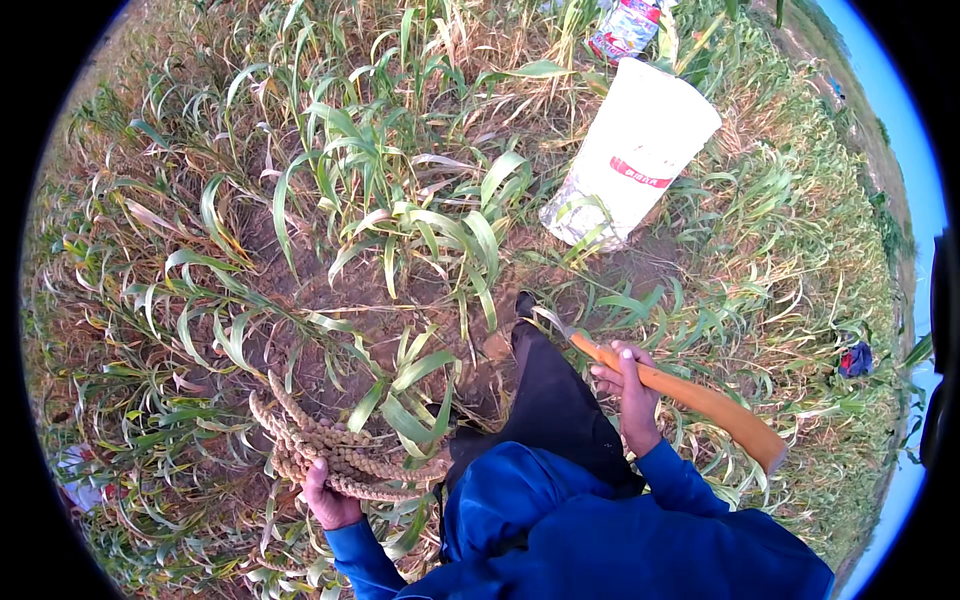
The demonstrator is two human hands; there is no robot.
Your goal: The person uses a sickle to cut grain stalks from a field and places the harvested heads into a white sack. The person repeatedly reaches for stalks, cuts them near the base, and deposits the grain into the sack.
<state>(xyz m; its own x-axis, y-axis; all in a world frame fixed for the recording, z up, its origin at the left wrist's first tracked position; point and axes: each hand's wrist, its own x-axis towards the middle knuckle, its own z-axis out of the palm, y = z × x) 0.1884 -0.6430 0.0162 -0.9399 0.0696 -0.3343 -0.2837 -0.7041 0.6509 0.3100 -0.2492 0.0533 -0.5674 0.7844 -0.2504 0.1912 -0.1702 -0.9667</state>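
My left hand [331, 501] is closed around a bundle of foxtail millet heads [330, 454], tan and ropelike, at the lower left. The heads stick out on both sides of the fist. On the other side, my right hand [634, 397] grips a sickle by its orange-brown wooden handle [705, 409]. The handle's thick end points down and to the right. A short metal blade [553, 321] reaches up-left near my dark shoe [525, 304]; its tip is hard to make out.
Ahead and to the right stands a tall white sack [645, 135] with red print. Behind it is a printed red-and-blue bag [626, 30]. Millet plants [420, 217] with long leaves surround me, with bare soil [300, 262] between. A dark blue and red item [856, 360] lies far right.
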